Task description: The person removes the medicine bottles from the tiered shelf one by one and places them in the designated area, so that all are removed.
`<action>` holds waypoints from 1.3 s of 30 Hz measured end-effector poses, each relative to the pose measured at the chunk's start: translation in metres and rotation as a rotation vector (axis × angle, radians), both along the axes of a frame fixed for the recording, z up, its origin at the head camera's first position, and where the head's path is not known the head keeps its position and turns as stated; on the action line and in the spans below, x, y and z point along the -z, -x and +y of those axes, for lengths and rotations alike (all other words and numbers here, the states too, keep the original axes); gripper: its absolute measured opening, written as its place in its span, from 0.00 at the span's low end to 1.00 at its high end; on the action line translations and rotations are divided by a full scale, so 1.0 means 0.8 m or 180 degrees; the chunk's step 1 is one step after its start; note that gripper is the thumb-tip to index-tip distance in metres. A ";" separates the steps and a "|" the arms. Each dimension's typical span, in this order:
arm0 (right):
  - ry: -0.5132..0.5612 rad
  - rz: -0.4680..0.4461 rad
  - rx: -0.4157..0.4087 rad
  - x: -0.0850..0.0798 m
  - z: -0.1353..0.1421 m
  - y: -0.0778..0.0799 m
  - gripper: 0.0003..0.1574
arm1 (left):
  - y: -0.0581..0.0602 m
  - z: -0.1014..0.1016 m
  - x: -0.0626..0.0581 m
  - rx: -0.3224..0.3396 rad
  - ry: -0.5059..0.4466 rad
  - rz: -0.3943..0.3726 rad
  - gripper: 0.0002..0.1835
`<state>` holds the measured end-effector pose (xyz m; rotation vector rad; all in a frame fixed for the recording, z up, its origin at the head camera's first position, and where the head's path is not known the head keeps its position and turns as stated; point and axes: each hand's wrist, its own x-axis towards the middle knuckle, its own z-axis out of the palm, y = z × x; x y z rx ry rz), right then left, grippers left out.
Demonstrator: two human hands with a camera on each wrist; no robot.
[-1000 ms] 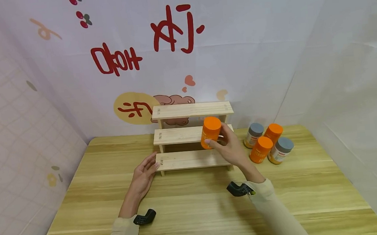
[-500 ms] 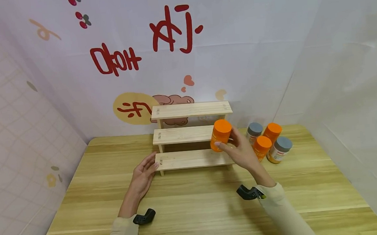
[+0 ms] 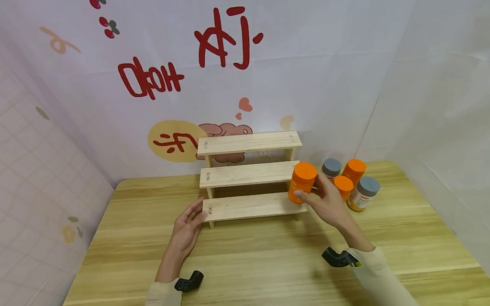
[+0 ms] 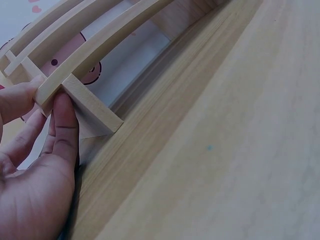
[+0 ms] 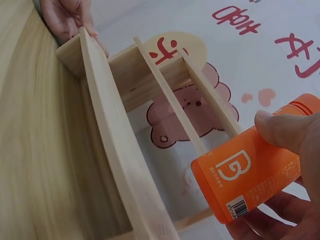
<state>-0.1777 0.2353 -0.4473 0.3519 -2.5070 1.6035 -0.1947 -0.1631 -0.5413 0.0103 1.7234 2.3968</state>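
Observation:
My right hand grips an orange bottle with an orange lid, thumb on the near side and fingers behind. In the head view the bottle overlaps the right end of the lowest step of a three-tier wooden shelf. The right wrist view shows the bottle's printed label, tilted, with a white logo and barcode. At the shelf's left end my left hand pinches the lowest board, thumb on top and a finger beneath it.
Right of the shelf stand two grey-lidded jars, the front one and the back one, and two orange bottles, partly hidden by my right hand. A printed white curtain hangs close behind the shelf on the wooden table.
My right hand has carried the orange bottle rightward and a little nearer, from over the shelf's middle step to its lower right end. The left hand stays on the shelf.

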 end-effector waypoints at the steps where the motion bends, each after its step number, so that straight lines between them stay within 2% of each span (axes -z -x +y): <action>1: -0.0007 0.0007 0.0003 0.002 0.002 -0.002 0.40 | 0.000 0.000 0.000 -0.0004 0.0000 -0.0003 0.34; 9: -0.0123 0.0000 0.0045 0.011 0.021 -0.017 0.43 | -0.003 0.000 0.000 -0.0010 -0.0001 -0.0001 0.34; 15: -0.0205 0.0014 0.0123 0.021 0.037 -0.029 0.39 | -0.002 0.001 0.001 -0.0006 0.0007 -0.0018 0.34; 25: -0.0156 0.0032 0.0128 0.032 0.056 -0.041 0.35 | 0.000 0.000 0.001 0.0016 0.0033 -0.0001 0.34; 39: -0.0200 0.0004 0.0309 0.048 0.083 -0.063 0.38 | 0.000 0.001 0.001 -0.0023 0.0010 -0.0044 0.34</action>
